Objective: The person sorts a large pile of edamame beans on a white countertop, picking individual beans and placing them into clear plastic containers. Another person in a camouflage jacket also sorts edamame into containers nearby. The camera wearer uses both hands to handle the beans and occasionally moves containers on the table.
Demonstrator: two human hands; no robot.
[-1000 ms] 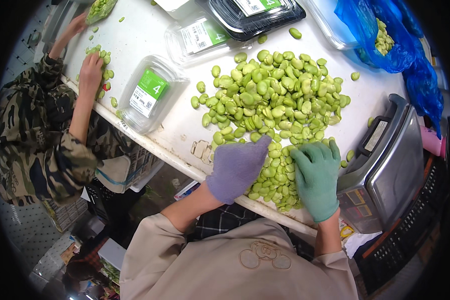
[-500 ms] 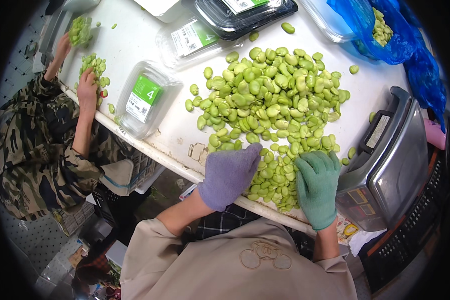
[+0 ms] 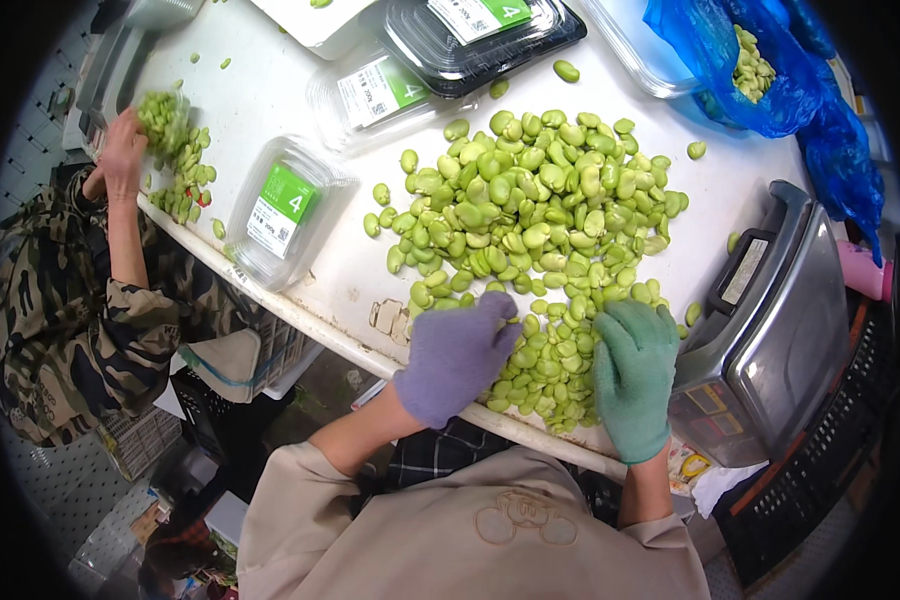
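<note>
Shelled green broad beans [image 3: 540, 195] lie in a large heap on the white table, with a narrower tongue of them running toward me. My left hand [image 3: 454, 358], in a purple knit glove, rests at the left side of this tongue. Its fingers are bent, thumb and forefinger slightly apart at the beans; the other fingertips are hidden. Across the tongue, my right hand [image 3: 634, 375], in a green glove, leans against the beans with its fingers stretched out and slightly bent. I see nothing held in either hand.
Labelled clear tubs [image 3: 282, 212] stand left of the heap, and a black lidded tray [image 3: 480, 50] behind it. A metal scale [image 3: 770, 350] is close on my right. Beans also lie in a blue bag [image 3: 705, 60]. At left, a co-worker's hand [image 3: 123, 150] is beside a tub of beans.
My left hand's forefinger has lifted slightly away from the thumb. My right hand has barely moved. The co-worker's nearer hand has moved from the loose beans to the small tub.
</note>
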